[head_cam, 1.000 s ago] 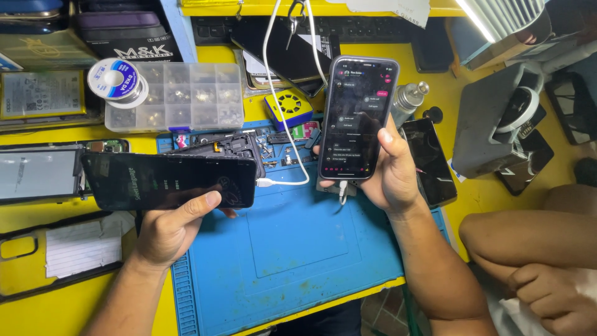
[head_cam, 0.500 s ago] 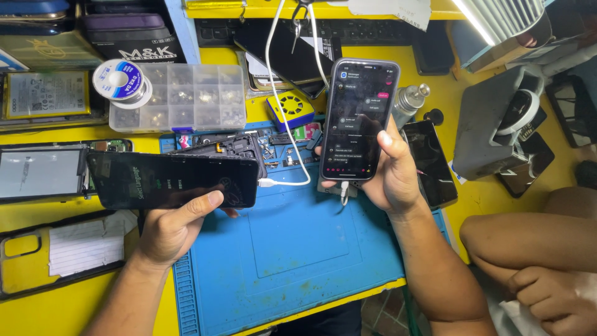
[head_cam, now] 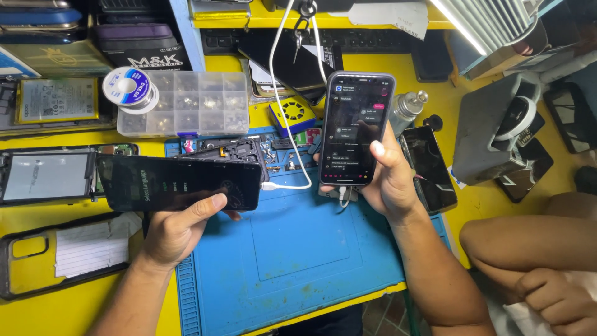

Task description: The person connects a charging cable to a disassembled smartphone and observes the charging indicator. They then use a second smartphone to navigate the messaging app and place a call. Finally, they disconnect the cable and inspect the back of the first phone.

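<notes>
Nearest, the blue work mat (head_cam: 298,261) shows bare room between both forearms, its front edge overhanging the yellow bench (head_cam: 37,311). Left hand (head_cam: 177,230) grips a dark phone (head_cam: 180,183) held sideways, thumb across its lower edge, screen faintly lit, a white cable (head_cam: 286,185) plugged at its 3 o'clock end. Right hand (head_cam: 388,183) is closed around an upright phone (head_cam: 356,127), thumb on its right edge, screen lit. At 3 o'clock from it, just beside, lies a black phone (head_cam: 432,168). Farther, at 11 o'clock, a clear compartment box (head_cam: 186,102) with a wire spool (head_cam: 129,87) touching its left edge.
</notes>
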